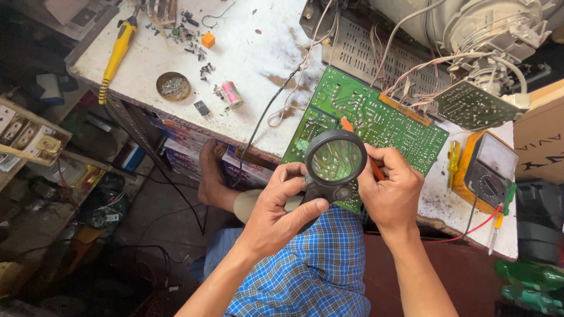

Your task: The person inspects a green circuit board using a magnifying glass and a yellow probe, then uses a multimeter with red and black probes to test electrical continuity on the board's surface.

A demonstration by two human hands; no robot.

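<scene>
A worn white workbench (247, 64) with stained, chipped paint filled the upper part of the view, lit by bright daylight. Below its edge the floor (170, 217) lay dark and shadowed, crossed by loose black cables. A cluttered wooden shelf (29, 138) stood at the left, dim beneath.

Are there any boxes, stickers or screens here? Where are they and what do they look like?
Multimeter: right on the white bench, orange case, grey screen, round dial.
Cardboard box: far right edge, brown, dark print.
Stacked boxes: under the bench, flat, colourful edges.
Small cylinder: mid-bench, pink and green label.
</scene>
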